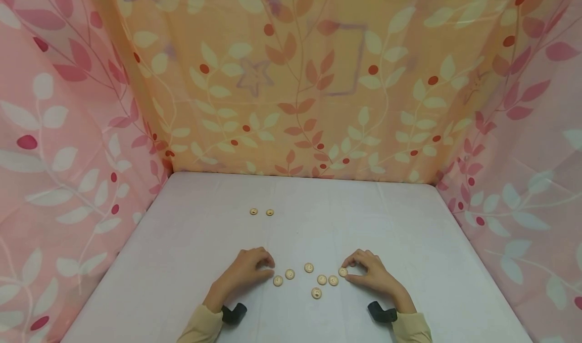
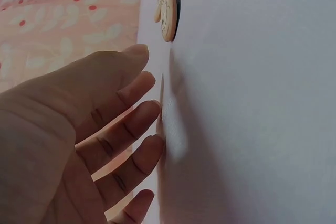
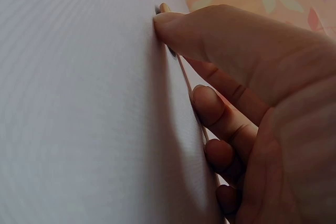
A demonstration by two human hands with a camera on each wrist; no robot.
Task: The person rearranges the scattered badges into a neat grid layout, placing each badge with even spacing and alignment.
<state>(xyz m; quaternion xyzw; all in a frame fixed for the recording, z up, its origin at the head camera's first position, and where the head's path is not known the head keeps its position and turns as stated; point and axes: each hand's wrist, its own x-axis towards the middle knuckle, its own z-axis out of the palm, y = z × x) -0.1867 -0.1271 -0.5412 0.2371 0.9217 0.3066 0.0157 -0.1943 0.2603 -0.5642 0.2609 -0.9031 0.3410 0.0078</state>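
Several small round wooden discs with dark markings lie on the white table between the hands. My right hand (image 1: 370,272) pinches one wooden disc (image 1: 343,272) at its edges between thumb and index finger; in the right wrist view the thumb (image 3: 184,30) hides most of it. My left hand (image 1: 250,268) holds nothing, its fingers loosely bent just left of another disc (image 1: 278,281). In the left wrist view the nearest disc (image 2: 168,16) sits beyond the thumb tip, apart from it. Close to the right hand's disc lies a pair of discs, one of them (image 1: 333,281) nearest.
Two more discs, a left one (image 1: 253,211) and a right one (image 1: 270,212), lie farther back on the white table (image 1: 386,222). Patterned cloth, a yellow back wall (image 1: 282,105) and pink sides, encloses the table. Black wrist devices (image 1: 234,313) sit below each hand.
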